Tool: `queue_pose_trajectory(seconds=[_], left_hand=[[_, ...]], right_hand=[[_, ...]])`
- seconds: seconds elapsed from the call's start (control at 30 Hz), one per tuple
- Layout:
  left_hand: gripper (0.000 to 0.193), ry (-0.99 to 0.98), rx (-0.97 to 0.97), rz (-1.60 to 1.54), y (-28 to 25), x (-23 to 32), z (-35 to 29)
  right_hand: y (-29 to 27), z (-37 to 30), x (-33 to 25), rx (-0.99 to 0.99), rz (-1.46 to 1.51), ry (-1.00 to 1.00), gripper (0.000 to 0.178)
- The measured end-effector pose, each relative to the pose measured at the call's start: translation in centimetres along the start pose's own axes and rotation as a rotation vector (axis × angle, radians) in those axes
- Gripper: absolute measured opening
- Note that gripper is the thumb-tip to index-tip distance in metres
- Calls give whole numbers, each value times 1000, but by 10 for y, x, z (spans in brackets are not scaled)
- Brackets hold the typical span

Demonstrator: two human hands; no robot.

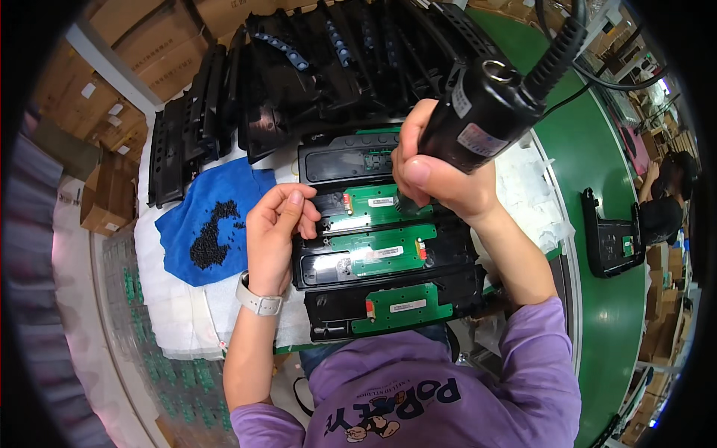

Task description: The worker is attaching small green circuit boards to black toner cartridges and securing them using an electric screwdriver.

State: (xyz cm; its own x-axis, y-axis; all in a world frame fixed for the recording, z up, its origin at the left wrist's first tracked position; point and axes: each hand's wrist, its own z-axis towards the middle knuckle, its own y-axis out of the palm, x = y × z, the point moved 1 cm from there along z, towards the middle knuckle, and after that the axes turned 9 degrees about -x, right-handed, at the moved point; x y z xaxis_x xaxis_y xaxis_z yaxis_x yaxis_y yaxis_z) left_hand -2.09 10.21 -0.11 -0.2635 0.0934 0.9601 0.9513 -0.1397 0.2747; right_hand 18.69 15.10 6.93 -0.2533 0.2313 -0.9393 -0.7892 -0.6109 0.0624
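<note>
My right hand (455, 183) is wrapped round a black corded electric screwdriver (478, 112), its lower end pointing down at a green circuit board (366, 216) in a black plastic housing. The tip is hidden behind my hand. At that housing's left end is my left hand (278, 218), fingers curled with the thumb against them; I cannot see what is between them. Several such housings lie in a row, including a nearer one (317, 267) and the nearest one (467, 295). Small black screws (209, 246) are heaped on a blue cloth (175, 228) to the left.
Black plastic housings (299, 97) stand packed along the back. White sheeting (168, 299) covers the work surface. On the green table (609, 328) at right lies another housing (616, 243); a person (665, 198) is beyond it. Cardboard boxes (164, 60) are stacked at far left.
</note>
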Motion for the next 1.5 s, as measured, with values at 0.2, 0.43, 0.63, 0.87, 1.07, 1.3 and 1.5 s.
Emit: queue_pose_trajectory(seconds=[0.2, 0.43, 0.63, 0.87, 1.07, 1.3, 1.5], left_hand=[[14, -6, -6, -63, 0, 2, -1], [18, 43, 19, -24, 7, 6, -5], [14, -59, -243, 49, 25, 12, -15], [14, -119, -280, 69, 26, 12, -15], [14, -127, -282, 20, 28, 10, -17], [13, -64, -283, 91, 31, 10, -19], [11, -67, -248, 73, 32, 15, -19]], right_hand=[[8, 0, -2, -17, -9, -83, 26], [-1, -9, -8, -41, 127, -110, 32], [-2, -11, -19, -6, 532, -500, 32], [-1, -16, -14, 49, 530, -486, 32], [1, -16, -10, 56, 583, -426, 30], [7, -19, -11, 212, 611, -338, 28], [2, -18, -13, 311, 667, -352, 30]])
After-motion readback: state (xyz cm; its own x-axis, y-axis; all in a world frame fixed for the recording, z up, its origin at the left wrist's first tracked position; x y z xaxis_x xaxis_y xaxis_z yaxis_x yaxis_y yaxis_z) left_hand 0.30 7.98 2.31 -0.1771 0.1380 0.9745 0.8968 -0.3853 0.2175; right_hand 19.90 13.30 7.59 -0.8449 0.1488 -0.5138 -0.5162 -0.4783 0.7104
